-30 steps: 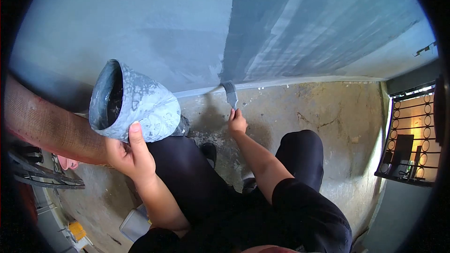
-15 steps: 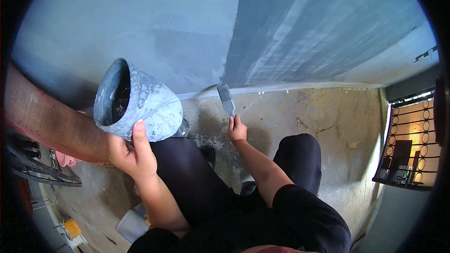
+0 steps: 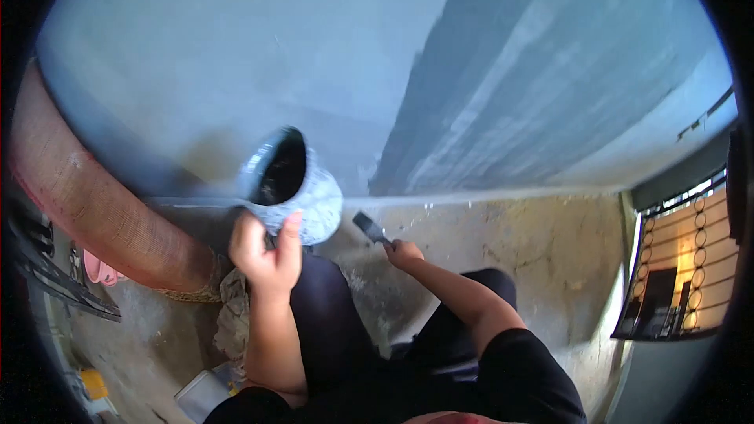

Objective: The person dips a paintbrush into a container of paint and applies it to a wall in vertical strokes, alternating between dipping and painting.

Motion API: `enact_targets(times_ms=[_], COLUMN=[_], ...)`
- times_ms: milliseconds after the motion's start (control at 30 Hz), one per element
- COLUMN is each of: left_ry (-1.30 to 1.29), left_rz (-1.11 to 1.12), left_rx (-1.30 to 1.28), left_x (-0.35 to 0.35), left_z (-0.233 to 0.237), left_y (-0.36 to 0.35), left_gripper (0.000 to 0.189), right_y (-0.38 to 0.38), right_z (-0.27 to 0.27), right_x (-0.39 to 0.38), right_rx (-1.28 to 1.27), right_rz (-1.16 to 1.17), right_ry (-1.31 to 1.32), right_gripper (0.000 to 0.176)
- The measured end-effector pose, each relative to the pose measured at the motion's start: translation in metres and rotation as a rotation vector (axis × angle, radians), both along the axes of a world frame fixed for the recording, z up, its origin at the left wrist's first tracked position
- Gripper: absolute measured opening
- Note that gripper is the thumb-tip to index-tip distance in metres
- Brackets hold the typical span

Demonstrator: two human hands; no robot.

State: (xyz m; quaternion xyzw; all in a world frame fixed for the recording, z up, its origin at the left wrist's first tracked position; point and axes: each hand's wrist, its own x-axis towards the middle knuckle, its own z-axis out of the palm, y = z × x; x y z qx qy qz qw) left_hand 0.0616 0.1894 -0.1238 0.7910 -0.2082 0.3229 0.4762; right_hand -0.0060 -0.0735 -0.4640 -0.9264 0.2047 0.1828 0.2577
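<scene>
My left hand (image 3: 267,255) grips a paint-splattered bucket (image 3: 320,204) at its rim, thumb outside. The bucket is tilted, and its mouth shows a dark inside with a wet-looking sheen. My right hand (image 3: 404,254) is closed around the handle of a paintbrush (image 3: 369,227) with grey bristles. The brush is a short way right of the bucket, apart from it, over the floor near the base of the wall. Ahead stands a blue-grey wall (image 3: 314,55) with a darker grey painted area (image 3: 463,71) on its right part.
A large rolled brown mat (image 3: 118,212) leans along the left. Behind it are a black metal rack (image 3: 67,290) and a pink object (image 3: 100,268). A pale plastic container (image 3: 206,395) sits on the concrete floor (image 3: 550,259) by my left arm. At right is a barred window (image 3: 683,267).
The view has shifted. The bucket has moved right in view, closer to the brush. The brush has swung away from the wall's base and now points up and left.
</scene>
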Motion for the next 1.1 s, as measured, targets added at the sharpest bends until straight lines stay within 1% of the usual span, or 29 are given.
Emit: enact_targets(times_ms=[33, 67, 133, 167, 200, 267, 300, 333, 400, 433, 467, 500, 533, 600, 633, 667, 733, 767, 800, 833, 867, 933, 1000, 1033, 1067, 1100], left_ry=[-0.083, -0.162, -0.273, -0.246, -0.215, -0.144, -0.127, -0.113, -0.1, -0.102, -0.109, -0.065, -0.092, -0.114, -0.122, -0.118, -0.057, -0.013, 0.025, 0.005, -0.008, 0.145, 0.287, 0.293, 0.317, 0.334], left_rz=[-0.063, -0.13, -0.221, -0.261, -0.309, -0.427, -0.44, -0.484, -0.522, -0.521, -0.519, -0.558, -0.555, -0.451, -0.401, -0.349, -0.227, -0.145, -0.058, 0.013, 0.082, 0.27, 0.415, 0.415, 0.521, 0.624], left_rx=[-0.009, -0.01, -0.018, -0.054, -0.093, -0.047, -0.069, -0.048, -0.025, -0.025, -0.019, 0.02, 0.017, 0.106, 0.147, 0.192, 0.337, 0.349, 0.358, 0.365, 0.378, 0.382, 0.34, 0.364, 0.372, 0.38], left_x=[0.005, 0.01, 0.009, 0.006, 0.003, 0.0, -0.005, -0.007, -0.005, -0.006, -0.006, -0.006, -0.008, -0.012, -0.014, -0.021, -0.039, -0.051, -0.058, -0.061, -0.067, -0.085, -0.107, -0.112, -0.122, -0.132], left_z=[-0.003, -0.006, 0.004, 0.003, 0.007, 0.027, 0.042, 0.059, 0.098, 0.12, 0.144, 0.163, 0.186, 0.235, 0.262, 0.289, 0.325, 0.333, 0.339, 0.35, 0.358, 0.364, 0.37, 0.365, 0.357, 0.348], left_y=[-0.007, -0.016, -0.039, -0.051, -0.061, -0.079, -0.085, -0.088, -0.086, -0.084, -0.077, -0.064, -0.049, -0.018, -0.005, 0.015, 0.059, 0.079, 0.095, 0.109, 0.121, 0.143, 0.157, 0.162, 0.169, 0.176], left_gripper=[0.023, 0.024, 0.023, 0.022, 0.022, 0.024, 0.024, 0.025, 0.025, 0.024, 0.022, 0.021, 0.021, 0.021, 0.022, 0.023, 0.023, 0.024, 0.025, 0.027, 0.028, 0.033, 0.037, 0.037, 0.038, 0.039], right_y=[-0.011, -0.025, -0.046, -0.057, -0.073, -0.088, -0.095, -0.099, -0.095, -0.083, -0.078, -0.076, -0.072, -0.06, -0.052, -0.048, -0.032, -0.023, -0.015, -0.008, -0.005, -0.004, -0.006, -0.012, -0.015, -0.017], right_z=[0.021, 0.043, 0.136, 0.147, 0.13, 0.184, 0.213, 0.249, 0.332, 0.397, 0.426, 0.453, 0.48, 0.532, 0.565, 0.576, 0.617, 0.64, 0.661, 0.679, 0.686, 0.685, 0.689, 0.68, 0.672, 0.69], right_x=[0.016, 0.031, 0.061, 0.061, 0.053, 0.041, 0.029, 0.022, 0.007, 0.001, -0.007, -0.019, -0.027, -0.051, -0.063, -0.078, -0.104, -0.117, -0.125, -0.131, -0.136, -0.15, -0.165, -0.168, -0.179, -0.186], right_rx=[0.059, 0.046, 0.128, 0.098, 0.093, 0.153, 0.128, 0.12, -0.007, -0.032, -0.034, -0.067, -0.109, -0.124, -0.099, -0.061, -0.013, -0.006, 0.066, 0.141, 0.154, 0.115, 0.165, 0.168, 0.173, 0.338], right_rz=[0.171, 0.188, 0.449, 0.488, 0.555, 0.567, 0.547, 0.545, 0.39, 0.287, 0.285, 0.208, 0.136, 0.094, 0.096, 0.084, 0.024, 0.024, -0.055, -0.132, -0.13, -0.191, -0.178, -0.143, -0.115, -0.188], right_ry=[0.102, 0.086, 0.489, 0.377, 0.14, 0.055, -0.02, -0.005, -0.022, -0.028, -0.03, -0.031, -0.046, -0.141, -0.215, -0.278, -0.228, -0.231, -0.28, -0.328, -0.329, -0.313, -0.352, -0.453, -0.545, -0.427], right_gripper=[0.057, 0.057, 0.064, 0.066, 0.064, 0.056, 0.046, 0.046, 0.039, 0.038, 0.038, 0.037, 0.037, 0.033, 0.035, 0.034, 0.036, 0.036, 0.032, 0.029, 0.029, 0.03, 0.029, 0.029, 0.03, 0.031])
